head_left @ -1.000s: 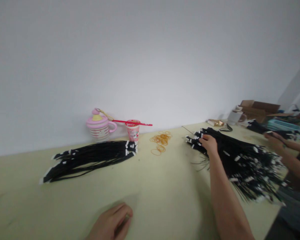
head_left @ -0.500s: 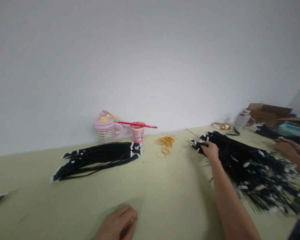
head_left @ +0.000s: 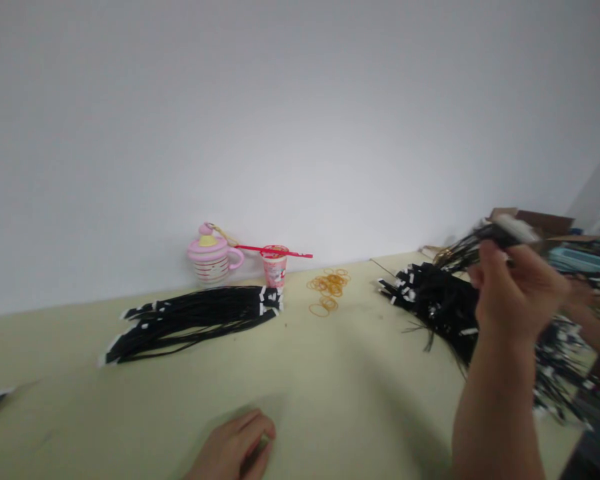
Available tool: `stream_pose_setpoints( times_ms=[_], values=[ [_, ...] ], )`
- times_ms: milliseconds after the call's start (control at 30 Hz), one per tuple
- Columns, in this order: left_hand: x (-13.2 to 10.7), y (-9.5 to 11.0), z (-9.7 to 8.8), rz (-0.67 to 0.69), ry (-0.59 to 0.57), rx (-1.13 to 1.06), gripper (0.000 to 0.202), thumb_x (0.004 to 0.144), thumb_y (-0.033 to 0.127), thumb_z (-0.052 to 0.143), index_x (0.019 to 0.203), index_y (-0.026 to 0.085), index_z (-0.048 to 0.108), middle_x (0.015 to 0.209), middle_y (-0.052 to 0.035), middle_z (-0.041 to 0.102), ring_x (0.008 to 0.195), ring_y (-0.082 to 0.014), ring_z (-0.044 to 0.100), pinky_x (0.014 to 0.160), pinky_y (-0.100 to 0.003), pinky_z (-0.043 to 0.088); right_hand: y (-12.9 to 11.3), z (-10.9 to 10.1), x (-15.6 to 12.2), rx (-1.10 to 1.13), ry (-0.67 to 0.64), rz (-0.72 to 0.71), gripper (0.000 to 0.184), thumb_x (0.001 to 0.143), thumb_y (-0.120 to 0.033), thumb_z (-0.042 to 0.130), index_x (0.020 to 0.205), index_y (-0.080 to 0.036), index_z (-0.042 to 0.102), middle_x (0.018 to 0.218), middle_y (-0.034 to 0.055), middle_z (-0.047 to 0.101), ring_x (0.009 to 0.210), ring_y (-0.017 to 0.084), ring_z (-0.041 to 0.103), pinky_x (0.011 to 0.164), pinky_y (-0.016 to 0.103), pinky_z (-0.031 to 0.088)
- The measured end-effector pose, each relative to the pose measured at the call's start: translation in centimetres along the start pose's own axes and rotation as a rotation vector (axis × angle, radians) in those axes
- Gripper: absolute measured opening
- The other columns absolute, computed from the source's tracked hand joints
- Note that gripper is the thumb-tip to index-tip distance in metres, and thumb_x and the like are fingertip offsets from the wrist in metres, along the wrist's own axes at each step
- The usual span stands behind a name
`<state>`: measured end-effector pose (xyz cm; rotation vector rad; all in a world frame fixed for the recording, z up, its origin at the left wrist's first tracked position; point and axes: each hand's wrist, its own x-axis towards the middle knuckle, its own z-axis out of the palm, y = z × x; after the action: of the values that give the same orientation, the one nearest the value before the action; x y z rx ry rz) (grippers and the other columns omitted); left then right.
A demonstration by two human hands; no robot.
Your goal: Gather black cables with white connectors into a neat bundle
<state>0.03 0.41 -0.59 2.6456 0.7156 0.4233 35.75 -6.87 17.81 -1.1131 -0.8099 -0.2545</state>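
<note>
My right hand [head_left: 517, 293] is raised above the pile at the right, pinching a bundle of thin black cables [head_left: 473, 243] with a white end, blurred by motion. Below it lies a large pile of black cables [head_left: 425, 293] with white tips, partly hidden by my forearm. At the near edge my left hand [head_left: 235, 443] rests on the table with its fingers curled in loosely; nothing shows in them. Another set of black cables [head_left: 200, 317] with white ends lies sideways at the left. Loose yellow rubber bands [head_left: 331, 285] sit between this set and the pile.
Against the wall stand a pink lidded mug [head_left: 210, 257] and a pink paper cup [head_left: 275, 267], a red strip [head_left: 295, 254] across the cup. A co-worker's hands [head_left: 580, 300] are at the far right, near a cardboard box [head_left: 545, 221] and a light-blue tray [head_left: 583, 259].
My right hand has lifted from the pile's left end, up and to the right, bringing a bundle of black cables with it. My left hand stays in place.
</note>
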Motion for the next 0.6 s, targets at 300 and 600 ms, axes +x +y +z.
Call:
stream_pose_setpoints(
  times_ms=[300, 600],
  values=[
    [-0.1, -0.4, 0.6, -0.138, 0.069, -0.229, 0.019, 0.085, 0.029, 0.043, 0.078, 0.018, 0.056, 0.063, 0.0011, 0.051, 0.059, -0.0109, 0.048, 0.055, -0.021, 0.038, -3.8, 3.9, -5.0, 0.088, -0.364, -0.079, 0.026, 0.086, -0.033, 0.053, 0.067, -0.019, 0.064, 0.058, -0.0011, 0.051, 0.043, 0.007, 0.039, 0.039, 0.023, 0.026],
    [2.9, 2.3, -8.0, -0.240, 0.362, -0.747, 0.031, 0.081, 0.046, 0.051, 0.086, 0.016, 0.057, 0.065, 0.0017, 0.048, 0.058, -0.0107, 0.050, 0.049, -0.022, 0.045, -6.4, 9.8, -11.1, 0.128, -0.921, -0.205, 0.034, 0.088, -0.029, 0.049, 0.057, -0.016, 0.052, 0.055, -0.0023, 0.043, 0.054, 0.009, 0.042, 0.051, 0.023, 0.032]
  ],
)
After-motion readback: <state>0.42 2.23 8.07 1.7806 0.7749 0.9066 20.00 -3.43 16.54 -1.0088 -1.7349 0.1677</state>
